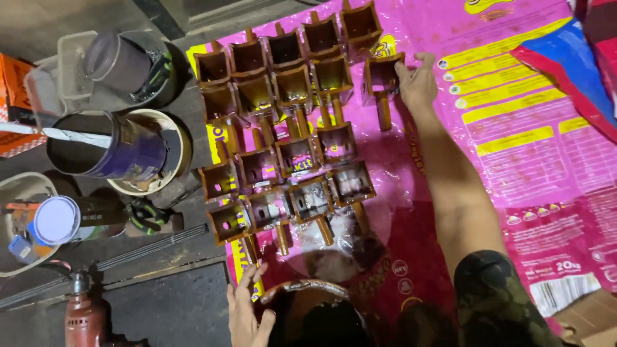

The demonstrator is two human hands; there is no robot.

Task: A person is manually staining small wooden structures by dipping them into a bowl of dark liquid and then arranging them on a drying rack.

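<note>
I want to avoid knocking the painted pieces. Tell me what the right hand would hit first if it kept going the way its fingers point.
The right hand points up-left and already touches the brown box-shaped piece set apart at the right of the rows. Pushed on, that piece would probably slide into the neighbouring brown box, though depth is hard to judge.

Eighteen brown open-topped metal boxes [292,138], each with a short stem, sit on the pink plastic sheet [514,128]: six along the far row counting the one at the right hand [418,80], four in the next row, four below that and four nearest. Two hands show, that right one far out and the left hand [247,311] near on the rim of one round brown pot [302,308]. At the left stand two dark paint tins [106,144], one clear plastic tub [74,61], one white-lidded can [58,220] and one red drill [83,315].
</note>
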